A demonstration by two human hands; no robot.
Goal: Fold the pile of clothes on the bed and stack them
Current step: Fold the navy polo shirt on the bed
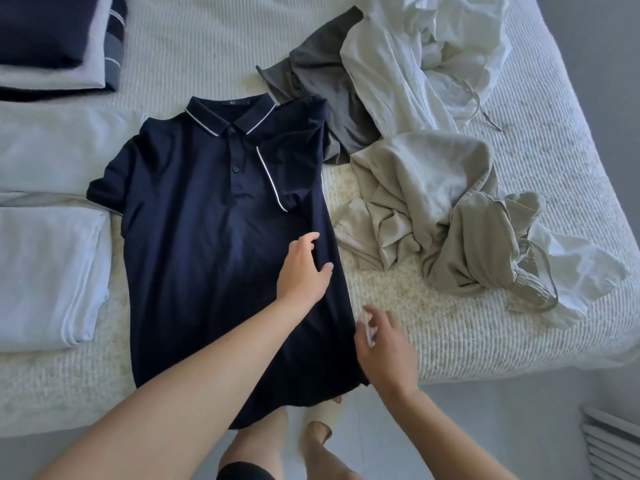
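- The left hand lies on the navy polo shirt, near the shirt's right edge about halfway down, fingers relaxed and slightly spread, pressing the cloth flat rather than pinching it.
- The right hand hovers just off the shirt's lower right edge, fingers loosely spread and blurred; it appears to hold nothing, though whether a fingertip touches the hem I cannot tell.
- The shirt lies front up on the bed, collar away from the person, its right sleeve folded in over the chest and its hem hanging over the bed's near edge.
- Handling, as a judgement: a light, soft knit that drapes and will not hold a crease unaided; it should slide easily on the cover. Good holds are the side seam at shoulder and hem, taken together so the panel folds straight, with the stiffer collar kept flat.
- Right of the shirt lies the unfolded pile: beige, white and a grey garment, all crumpled and limp, with drawstrings that may snag.
- Left of the shirt sit folded pale pieces; beyond them, a dark folded stack.
- The bed cover is ribbed and textured, likely grippy. Below the shirt's hem, pale floor tiles show.
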